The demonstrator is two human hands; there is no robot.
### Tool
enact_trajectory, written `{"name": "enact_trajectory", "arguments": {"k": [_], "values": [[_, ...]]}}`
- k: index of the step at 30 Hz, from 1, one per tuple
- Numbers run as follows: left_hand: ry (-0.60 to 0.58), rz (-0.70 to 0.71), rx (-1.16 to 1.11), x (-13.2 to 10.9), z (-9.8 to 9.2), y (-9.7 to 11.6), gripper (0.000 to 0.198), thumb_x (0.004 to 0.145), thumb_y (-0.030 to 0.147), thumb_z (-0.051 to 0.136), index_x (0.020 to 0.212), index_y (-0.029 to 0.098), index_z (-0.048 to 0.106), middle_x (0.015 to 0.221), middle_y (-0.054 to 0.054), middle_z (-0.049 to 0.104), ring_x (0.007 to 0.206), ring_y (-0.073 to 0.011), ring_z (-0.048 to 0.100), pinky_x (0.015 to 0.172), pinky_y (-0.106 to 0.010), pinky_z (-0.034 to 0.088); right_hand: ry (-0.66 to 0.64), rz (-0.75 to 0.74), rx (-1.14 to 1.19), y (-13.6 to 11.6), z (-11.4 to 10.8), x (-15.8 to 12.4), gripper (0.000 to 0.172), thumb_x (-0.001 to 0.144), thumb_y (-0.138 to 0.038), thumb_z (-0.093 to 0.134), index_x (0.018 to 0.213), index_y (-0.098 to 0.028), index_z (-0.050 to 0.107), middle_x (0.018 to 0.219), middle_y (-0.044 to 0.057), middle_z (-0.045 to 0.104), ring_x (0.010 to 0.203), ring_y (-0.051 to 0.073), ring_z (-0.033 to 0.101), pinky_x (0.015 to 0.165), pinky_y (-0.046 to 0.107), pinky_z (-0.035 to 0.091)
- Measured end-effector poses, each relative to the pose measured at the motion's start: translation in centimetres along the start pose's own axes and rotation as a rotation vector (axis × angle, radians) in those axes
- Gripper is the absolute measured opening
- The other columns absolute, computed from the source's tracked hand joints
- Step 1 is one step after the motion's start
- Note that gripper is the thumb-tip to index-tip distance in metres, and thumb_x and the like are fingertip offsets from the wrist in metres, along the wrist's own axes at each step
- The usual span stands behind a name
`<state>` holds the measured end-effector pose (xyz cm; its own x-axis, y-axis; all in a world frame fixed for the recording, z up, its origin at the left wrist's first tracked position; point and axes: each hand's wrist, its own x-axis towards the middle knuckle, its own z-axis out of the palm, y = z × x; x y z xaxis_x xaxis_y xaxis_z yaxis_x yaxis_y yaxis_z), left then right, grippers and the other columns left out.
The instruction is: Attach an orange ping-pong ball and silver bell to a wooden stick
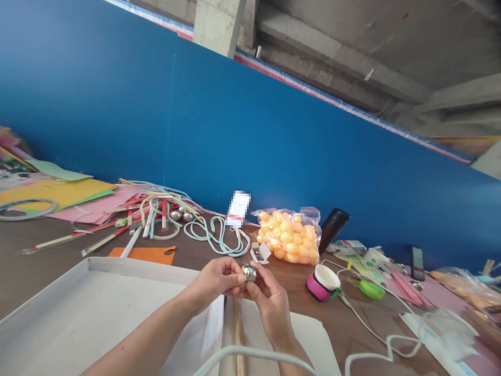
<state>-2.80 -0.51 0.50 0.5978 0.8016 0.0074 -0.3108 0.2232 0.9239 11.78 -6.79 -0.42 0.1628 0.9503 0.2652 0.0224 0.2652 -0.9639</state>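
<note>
A shiny ball is pinched by the fingertips of the left hand and the right hand, with a small white box just beyond them, and is best steadied by light, opposed pressure, though finger contacts appear partly hidden.

A blue partition rises behind the dark bench, with concrete beams overhead. On the bench, a clear bag of orange balls sits just beside a tilted black cylinder. A phone stands farther right; yellow paper overlaps pink sheets at left.
</note>
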Motion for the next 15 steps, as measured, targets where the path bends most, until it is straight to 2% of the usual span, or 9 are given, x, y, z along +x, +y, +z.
{"name": "enact_trajectory", "arguments": {"k": [15], "values": [[-0.025, 0.017, 0.004, 0.12, -0.41, -0.50, 0.029, 0.064, 0.035, 0.071, 0.069, 0.014, 0.051, 0.057, -0.001, 0.062, 0.048, -0.0077, 0.053, 0.061, -0.030, 0.050, -0.040, -0.010, -0.011, 0.08, -0.10, 0.03, 0.035, 0.080, -0.028, 0.062, 0.113, -0.023, 0.058, 0.107, 0.006, 0.060, 0.094, 0.026, 0.059, 0.079, 0.038, 0.052]]}}
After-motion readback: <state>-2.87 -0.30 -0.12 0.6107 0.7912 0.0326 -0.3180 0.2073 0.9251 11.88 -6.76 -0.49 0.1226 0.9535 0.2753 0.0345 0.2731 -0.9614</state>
